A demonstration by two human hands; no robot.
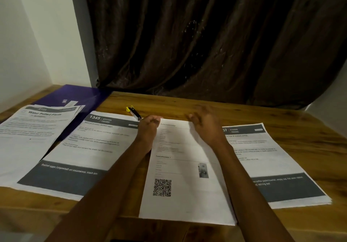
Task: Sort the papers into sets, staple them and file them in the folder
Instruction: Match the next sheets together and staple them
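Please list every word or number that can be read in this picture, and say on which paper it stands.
"Water Potted Plants": left paper.
"1345", "KITCHEN": second paper.
"Boiled eggs (unpeeled) on countertop, trash bin": its dark band.
"37", "KITCHEN": right paper.
QR-code sheet: text blurred.
All body text: too small.

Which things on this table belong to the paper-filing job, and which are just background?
Job: stapler; purple folder; Water Potted Plants set; boiled eggs sheet; QR-code sheet; coffee sheet.
Background: dark curtain; white wall; wooden table.
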